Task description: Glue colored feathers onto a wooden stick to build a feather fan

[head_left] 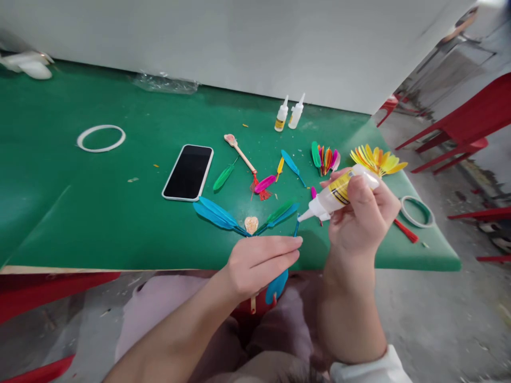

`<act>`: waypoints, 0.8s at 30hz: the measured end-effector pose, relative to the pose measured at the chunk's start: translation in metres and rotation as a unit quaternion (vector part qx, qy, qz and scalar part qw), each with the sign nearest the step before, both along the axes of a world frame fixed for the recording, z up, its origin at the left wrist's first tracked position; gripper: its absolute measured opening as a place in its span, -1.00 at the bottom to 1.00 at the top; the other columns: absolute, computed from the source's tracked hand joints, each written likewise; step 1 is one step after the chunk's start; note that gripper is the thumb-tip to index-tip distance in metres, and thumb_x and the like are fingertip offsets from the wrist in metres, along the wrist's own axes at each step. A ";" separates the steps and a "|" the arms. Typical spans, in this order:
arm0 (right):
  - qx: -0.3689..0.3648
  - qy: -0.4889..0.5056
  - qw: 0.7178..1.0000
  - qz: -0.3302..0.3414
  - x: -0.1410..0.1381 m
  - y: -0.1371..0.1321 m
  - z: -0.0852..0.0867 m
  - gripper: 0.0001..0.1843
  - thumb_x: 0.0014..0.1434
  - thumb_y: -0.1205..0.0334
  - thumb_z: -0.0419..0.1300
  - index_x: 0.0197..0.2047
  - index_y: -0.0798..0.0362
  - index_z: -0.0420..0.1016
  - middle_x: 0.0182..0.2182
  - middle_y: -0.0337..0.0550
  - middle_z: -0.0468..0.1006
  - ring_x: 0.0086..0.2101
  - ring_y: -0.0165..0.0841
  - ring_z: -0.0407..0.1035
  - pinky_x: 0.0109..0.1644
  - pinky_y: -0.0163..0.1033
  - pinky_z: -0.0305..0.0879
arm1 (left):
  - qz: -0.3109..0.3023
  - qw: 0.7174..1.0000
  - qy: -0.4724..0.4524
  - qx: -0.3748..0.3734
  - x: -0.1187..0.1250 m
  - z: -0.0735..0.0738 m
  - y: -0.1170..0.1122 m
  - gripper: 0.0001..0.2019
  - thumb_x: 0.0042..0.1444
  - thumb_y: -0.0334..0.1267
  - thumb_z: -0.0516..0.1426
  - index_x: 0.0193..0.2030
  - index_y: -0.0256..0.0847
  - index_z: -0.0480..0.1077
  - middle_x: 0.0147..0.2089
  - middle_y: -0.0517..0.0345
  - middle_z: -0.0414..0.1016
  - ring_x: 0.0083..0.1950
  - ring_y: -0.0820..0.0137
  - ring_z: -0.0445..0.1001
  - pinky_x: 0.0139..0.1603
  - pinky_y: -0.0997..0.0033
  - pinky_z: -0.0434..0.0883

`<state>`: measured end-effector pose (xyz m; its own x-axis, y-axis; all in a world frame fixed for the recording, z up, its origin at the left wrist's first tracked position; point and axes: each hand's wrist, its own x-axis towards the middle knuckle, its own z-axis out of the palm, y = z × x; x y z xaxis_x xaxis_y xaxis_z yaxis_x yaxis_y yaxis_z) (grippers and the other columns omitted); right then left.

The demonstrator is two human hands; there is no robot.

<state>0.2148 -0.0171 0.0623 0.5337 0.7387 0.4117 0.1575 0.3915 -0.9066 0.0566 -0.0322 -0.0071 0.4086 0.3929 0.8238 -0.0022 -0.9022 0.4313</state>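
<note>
My right hand (365,215) is closed around a white glue bottle (337,192) with a yellow label, tipped down to the left. Its nozzle is at the bare quill of a blue feather (277,287). That feather is pinched in my left hand (259,263), its vane hanging below the table edge. Behind my left hand lies a stick with a heart-shaped top (251,225); its lower end pokes out under the hand. Blue feathers (215,214) fan out left of the heart, and green and blue feathers (281,214) to its right. Whether they are attached is hidden.
On the green table (112,223) lie a phone (187,173), a tasselled stick (241,153), loose feathers (224,176), yellow feathers (377,159) and rolls of tape (417,211). Two more glue bottles (281,117) stand near the wall. Red chairs (467,127) are at right.
</note>
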 end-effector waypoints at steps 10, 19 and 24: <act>-0.025 0.109 0.994 -0.009 0.005 0.003 0.006 -0.65 0.07 -0.06 0.07 -0.42 0.06 0.43 -0.56 -0.23 0.44 -0.74 -0.54 0.14 -0.77 -0.35 -0.11 | -0.010 1.000 -0.010 -0.007 -0.001 0.001 0.001 -0.76 0.09 -0.50 0.09 -0.08 -0.40 0.40 -0.04 -0.13 0.47 -0.01 0.32 0.45 -0.04 0.40 0.48; -0.132 0.110 0.985 0.015 0.014 0.015 -0.003 -0.58 0.13 -0.15 -0.15 -0.33 -0.01 0.33 -0.47 -0.18 0.43 -0.74 -0.57 -0.01 -0.74 -0.38 -0.16 | 0.050 0.994 -0.026 -0.091 -0.007 0.017 0.005 -0.84 0.14 -0.38 0.05 -0.20 -0.18 0.45 -0.16 0.04 0.55 -0.17 0.43 0.53 -0.17 0.51 0.48; -0.096 0.259 0.956 0.095 0.021 0.019 -0.001 -0.65 0.04 -0.13 0.01 -0.35 -0.02 0.34 -0.43 -0.22 0.42 -0.68 -0.56 0.03 -0.71 -0.38 -0.14 | 0.094 0.969 -0.088 -0.209 -0.013 0.017 0.008 -0.80 0.06 -0.48 0.11 -0.19 -0.18 0.46 -0.13 0.11 0.54 -0.17 0.36 0.53 -0.17 0.43 0.50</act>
